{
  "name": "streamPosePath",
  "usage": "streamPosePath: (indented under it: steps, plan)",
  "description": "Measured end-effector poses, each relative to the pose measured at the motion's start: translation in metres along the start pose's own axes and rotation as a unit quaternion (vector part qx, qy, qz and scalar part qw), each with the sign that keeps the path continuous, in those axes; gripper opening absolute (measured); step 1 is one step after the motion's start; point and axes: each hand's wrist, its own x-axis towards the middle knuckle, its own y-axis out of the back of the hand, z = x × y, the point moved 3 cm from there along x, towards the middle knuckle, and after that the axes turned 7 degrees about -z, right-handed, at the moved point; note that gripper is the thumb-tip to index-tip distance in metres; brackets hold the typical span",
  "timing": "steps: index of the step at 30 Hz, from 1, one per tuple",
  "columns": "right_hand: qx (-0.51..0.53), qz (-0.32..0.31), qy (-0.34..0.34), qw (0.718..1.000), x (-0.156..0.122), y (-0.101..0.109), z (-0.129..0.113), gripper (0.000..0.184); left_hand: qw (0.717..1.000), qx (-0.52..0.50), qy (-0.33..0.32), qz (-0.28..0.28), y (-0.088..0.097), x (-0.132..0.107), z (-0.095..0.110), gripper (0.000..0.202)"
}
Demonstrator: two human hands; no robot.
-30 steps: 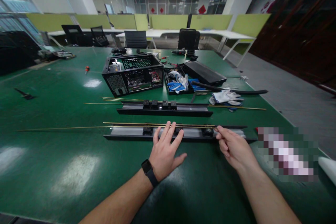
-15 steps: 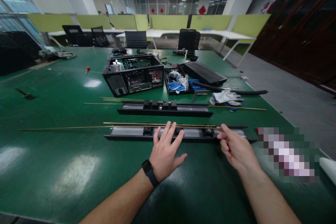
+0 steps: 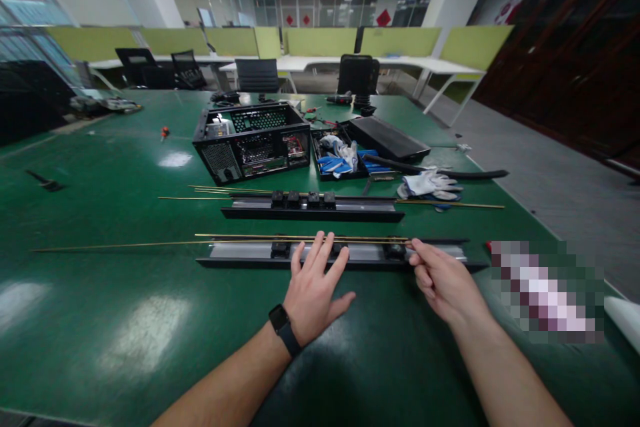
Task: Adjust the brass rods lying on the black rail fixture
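Across the table in front of me lies a long black rail [image 3: 250, 263] with a pale channel and small black blocks [image 3: 281, 248] in it. Thin brass-coloured rods [image 3: 235, 236] run lengthwise over the rail, and a longer one [image 3: 105, 246] sticks out far to the left. My left hand [image 3: 313, 283], with a watch on its wrist, rests open with spread fingers over the rods and partly hides a block. Thumb and forefinger of my right hand [image 3: 445, 280] are pinched at the right end of a rod, near the rightmost block [image 3: 395, 250].
Behind is a second rail [image 3: 310, 215] with several black blocks and more thin rods [image 3: 460, 205]. Farther back stand an open computer case [image 3: 253, 147], a tray with gloves [image 3: 340, 157], a black panel [image 3: 387, 138] and white gloves [image 3: 430, 185]. A blurred-out object [image 3: 545, 290] lies right.
My right hand has shifted slightly left along the rods, still pinching. My left hand stays in place over the rail.
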Motion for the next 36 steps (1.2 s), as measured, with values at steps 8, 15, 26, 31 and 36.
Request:
streamPosePath:
  steps: [8,15,26,31,36]
  plan:
    - [0.021,0.012,0.014,1.000,-0.002,0.003,-0.006,0.029,1.000,0.005,0.001,-0.002,0.001,0.000,0.000,0.074]
    - [0.045,0.040,-0.008,0.998,-0.001,0.009,-0.011,0.026,1.000,0.008,0.002,-0.004,0.001,0.000,0.000,0.075]
    - [0.054,0.003,-0.029,0.998,-0.005,-0.002,-0.005,0.031,1.000,0.007,0.001,-0.003,0.001,0.000,0.000,0.075]
    - [0.035,-0.015,-0.004,0.999,-0.005,-0.007,0.000,0.036,1.000,0.006,-0.001,-0.003,0.000,0.000,0.000,0.075]
    - [0.032,-0.016,-0.011,0.999,-0.004,-0.006,-0.002,0.032,1.000,0.006,0.000,0.001,0.000,0.000,0.000,0.076]
